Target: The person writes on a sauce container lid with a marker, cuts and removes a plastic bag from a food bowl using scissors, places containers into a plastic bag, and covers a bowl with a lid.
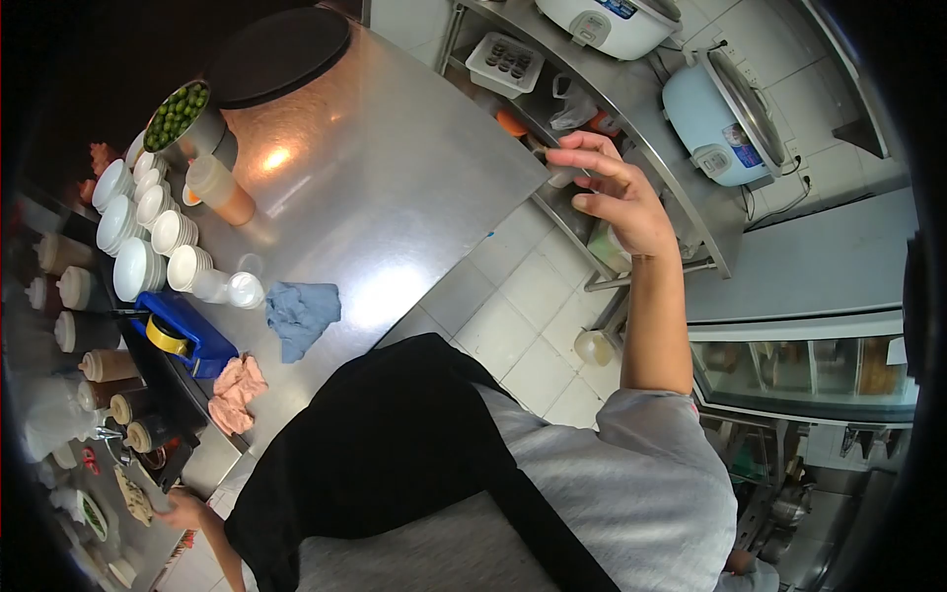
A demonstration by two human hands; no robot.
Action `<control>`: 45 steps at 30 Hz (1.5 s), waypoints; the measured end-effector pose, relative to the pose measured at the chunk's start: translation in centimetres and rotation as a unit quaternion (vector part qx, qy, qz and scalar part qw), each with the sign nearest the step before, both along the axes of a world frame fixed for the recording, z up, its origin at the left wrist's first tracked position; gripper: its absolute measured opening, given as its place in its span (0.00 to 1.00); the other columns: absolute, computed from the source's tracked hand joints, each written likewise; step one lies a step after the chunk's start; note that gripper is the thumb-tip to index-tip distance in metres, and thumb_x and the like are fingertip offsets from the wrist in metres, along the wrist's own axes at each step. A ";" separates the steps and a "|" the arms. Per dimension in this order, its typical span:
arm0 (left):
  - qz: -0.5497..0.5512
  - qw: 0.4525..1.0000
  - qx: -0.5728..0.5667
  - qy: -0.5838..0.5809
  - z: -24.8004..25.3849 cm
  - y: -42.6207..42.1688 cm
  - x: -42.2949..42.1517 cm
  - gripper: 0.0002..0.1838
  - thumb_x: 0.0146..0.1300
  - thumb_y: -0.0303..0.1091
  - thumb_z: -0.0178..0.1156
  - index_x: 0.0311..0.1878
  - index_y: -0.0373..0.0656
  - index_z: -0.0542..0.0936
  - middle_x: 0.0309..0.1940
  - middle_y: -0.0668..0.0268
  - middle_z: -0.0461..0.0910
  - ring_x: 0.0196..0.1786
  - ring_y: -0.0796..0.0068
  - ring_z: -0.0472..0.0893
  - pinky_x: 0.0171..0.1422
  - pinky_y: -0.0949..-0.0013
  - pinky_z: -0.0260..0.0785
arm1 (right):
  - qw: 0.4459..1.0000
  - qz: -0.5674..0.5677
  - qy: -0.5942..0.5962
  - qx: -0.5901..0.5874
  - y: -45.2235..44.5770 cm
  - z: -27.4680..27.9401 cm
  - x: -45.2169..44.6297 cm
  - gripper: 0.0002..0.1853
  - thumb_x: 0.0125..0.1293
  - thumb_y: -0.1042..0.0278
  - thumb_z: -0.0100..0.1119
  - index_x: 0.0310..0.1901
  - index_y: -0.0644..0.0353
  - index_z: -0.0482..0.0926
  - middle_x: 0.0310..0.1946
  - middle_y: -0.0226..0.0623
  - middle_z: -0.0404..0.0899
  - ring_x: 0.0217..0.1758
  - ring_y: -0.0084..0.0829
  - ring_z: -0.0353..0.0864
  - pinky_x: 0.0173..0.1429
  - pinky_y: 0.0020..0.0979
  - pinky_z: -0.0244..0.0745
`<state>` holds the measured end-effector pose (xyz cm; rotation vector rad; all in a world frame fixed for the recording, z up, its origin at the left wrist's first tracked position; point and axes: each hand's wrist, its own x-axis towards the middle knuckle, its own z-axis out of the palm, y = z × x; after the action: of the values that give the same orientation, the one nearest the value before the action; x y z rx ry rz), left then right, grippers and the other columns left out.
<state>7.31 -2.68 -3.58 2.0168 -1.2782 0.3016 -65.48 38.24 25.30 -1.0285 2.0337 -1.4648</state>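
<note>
My right hand [626, 202] is raised in front of the shelving, its fingers bent and apart, with nothing visible in it. Low at the far left, my left hand [182, 510] is beside a long pale food item with dark bits [132, 494] at the counter's edge. Its fingers look apart; whether they touch the food is unclear. A blue cloth [303, 318] and a pink cloth [237, 395] lie on the steel counter [395, 148]. Between my left hand and the cloths is a blue tape dispenser [192, 340] with yellow tape.
Stacked white bowls [123, 227], a sauce bottle [222, 190] and a container of green fruit [178, 115] line the counter's left side. Rice cookers [720, 118] stand on the right shelf [705, 212]. Part of another person [745, 570] shows at lower right.
</note>
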 end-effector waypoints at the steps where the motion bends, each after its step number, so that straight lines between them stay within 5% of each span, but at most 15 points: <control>1: 0.056 0.998 -0.034 0.000 0.3 -0.3 0.4 0.36 0.55 0.57 0.58 0.66 0.51 0.65 0.58 0.49 0.67 0.61 0.51 0.68 0.60 0.42 0.58 | 0.999 0.000 -0.033 -0.012 -0.1 0.1 0.4 0.28 0.46 0.75 0.59 0.54 0.55 0.80 0.59 0.29 0.67 0.58 0.25 0.66 0.57 0.27 0.62; 3: 0.172 0.979 -0.108 -0.002 2.4 0.3 1.4 0.38 0.52 0.58 0.63 0.62 0.45 0.69 0.56 0.49 0.69 0.58 0.52 0.70 0.58 0.45 0.61 | 0.983 0.044 -0.162 -0.072 -0.4 -0.4 0.9 0.31 0.48 0.76 0.55 0.60 0.60 0.73 0.63 0.33 0.65 0.60 0.27 0.66 0.58 0.30 0.63; 6: -0.133 0.924 -0.281 -0.222 15.5 3.9 -4.8 0.25 0.60 0.50 0.63 0.50 0.38 0.75 0.48 0.53 0.76 0.49 0.55 0.76 0.56 0.57 0.67 | 0.935 0.138 -0.302 -0.123 -3.3 -2.2 2.5 0.34 0.49 0.77 0.52 0.64 0.67 0.66 0.67 0.38 0.62 0.62 0.30 0.65 0.60 0.33 0.64; 9: -0.341 0.898 -0.272 0.054 22.5 4.8 -12.8 0.07 0.64 0.24 0.59 0.44 0.34 0.76 0.46 0.57 0.77 0.49 0.66 0.77 0.57 0.64 0.69 | 0.884 0.230 -0.393 -0.106 -7.9 -4.4 5.2 0.34 0.50 0.79 0.50 0.65 0.69 0.64 0.67 0.40 0.63 0.63 0.31 0.65 0.61 0.35 0.65; 12: -0.459 0.868 -0.187 -0.036 27.1 10.1 -25.4 0.08 0.53 0.24 0.65 0.37 0.40 0.81 0.46 0.60 0.76 0.52 0.62 0.75 0.59 0.62 0.65 | 0.843 0.325 -0.427 -0.044 -13.2 -6.2 9.1 0.35 0.51 0.75 0.50 0.66 0.69 0.62 0.68 0.42 0.60 0.66 0.35 0.63 0.63 0.40 0.64; 15: -0.653 0.751 -0.097 -0.001 26.7 12.6 -31.7 0.13 0.43 0.31 0.71 0.36 0.49 0.84 0.47 0.64 0.75 0.57 0.58 0.71 0.60 0.57 0.63 | 0.789 0.415 -0.454 0.006 -18.0 -7.2 13.4 0.35 0.51 0.75 0.49 0.65 0.69 0.63 0.67 0.41 0.62 0.65 0.34 0.64 0.62 0.39 0.65; 18: -0.620 0.780 -0.080 -0.024 26.0 14.1 -32.1 0.15 0.40 0.32 0.73 0.36 0.50 0.85 0.49 0.65 0.75 0.58 0.57 0.69 0.63 0.56 0.61 | 0.731 0.465 -0.498 0.043 -21.5 -7.1 17.7 0.33 0.52 0.78 0.49 0.64 0.68 0.65 0.64 0.37 0.66 0.62 0.28 0.66 0.58 0.30 0.67; 24: -0.509 0.855 -0.102 -0.024 24.9 15.5 -27.4 0.12 0.39 0.32 0.72 0.31 0.53 0.84 0.48 0.72 0.75 0.60 0.58 0.68 0.60 0.55 0.57 | 0.674 0.569 -0.460 0.106 -24.8 -5.8 24.4 0.34 0.52 0.75 0.49 0.65 0.70 0.62 0.61 0.43 0.68 0.63 0.32 0.66 0.60 0.34 0.66; 28: -0.443 0.885 -0.123 -0.075 24.4 16.4 -24.9 0.10 0.39 0.33 0.71 0.29 0.53 0.84 0.47 0.72 0.75 0.60 0.60 0.68 0.60 0.54 0.57 | 0.634 0.606 -0.462 0.135 -26.1 -5.6 27.8 0.32 0.54 0.76 0.48 0.64 0.69 0.64 0.59 0.35 0.70 0.57 0.26 0.70 0.55 0.27 0.67; 31: -0.402 0.912 -0.060 -0.053 24.4 16.8 -22.2 0.11 0.43 0.28 0.71 0.32 0.51 0.83 0.48 0.68 0.75 0.59 0.60 0.68 0.61 0.59 0.58 | 0.622 0.621 -0.448 0.161 -26.8 -5.6 30.0 0.32 0.54 0.76 0.48 0.64 0.69 0.64 0.61 0.35 0.69 0.58 0.25 0.69 0.55 0.27 0.67; 32: -0.391 0.918 -0.024 0.054 24.2 16.8 -21.1 0.07 0.48 0.27 0.69 0.32 0.47 0.82 0.47 0.68 0.74 0.58 0.65 0.69 0.62 0.60 0.58 | 0.616 0.629 -0.444 0.166 -27.0 -5.6 30.8 0.32 0.53 0.76 0.48 0.64 0.69 0.64 0.62 0.35 0.68 0.58 0.25 0.69 0.55 0.27 0.67; 36: -0.362 0.749 0.042 0.553 22.8 16.6 -16.0 0.05 0.57 0.32 0.66 0.34 0.43 0.82 0.47 0.73 0.74 0.53 0.78 0.69 0.61 0.68 0.56 | 0.584 0.662 -0.433 0.184 -27.7 -5.5 33.6 0.32 0.53 0.76 0.48 0.64 0.69 0.64 0.64 0.35 0.66 0.59 0.26 0.67 0.56 0.28 0.66; 39: -0.329 0.688 0.052 0.644 23.3 17.2 -13.9 0.06 0.57 0.34 0.66 0.38 0.46 0.82 0.43 0.75 0.76 0.51 0.80 0.70 0.60 0.73 0.55 | 0.569 0.681 -0.418 0.196 -28.1 -4.9 35.2 0.32 0.53 0.76 0.48 0.64 0.69 0.65 0.65 0.36 0.65 0.60 0.26 0.66 0.57 0.29 0.66; 45: -0.284 0.670 0.047 0.684 23.7 18.3 -10.4 0.13 0.59 0.40 0.65 0.45 0.47 0.81 0.45 0.73 0.79 0.55 0.77 0.71 0.65 0.58 0.51 | 0.555 0.678 -0.433 0.212 -28.3 -5.2 36.4 0.31 0.52 0.76 0.47 0.63 0.68 0.66 0.64 0.35 0.65 0.60 0.25 0.65 0.58 0.28 0.65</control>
<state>-3.09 15.65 20.14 1.1248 -0.7347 -1.3630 -29.11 9.90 20.05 -0.8944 0.3650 -0.3185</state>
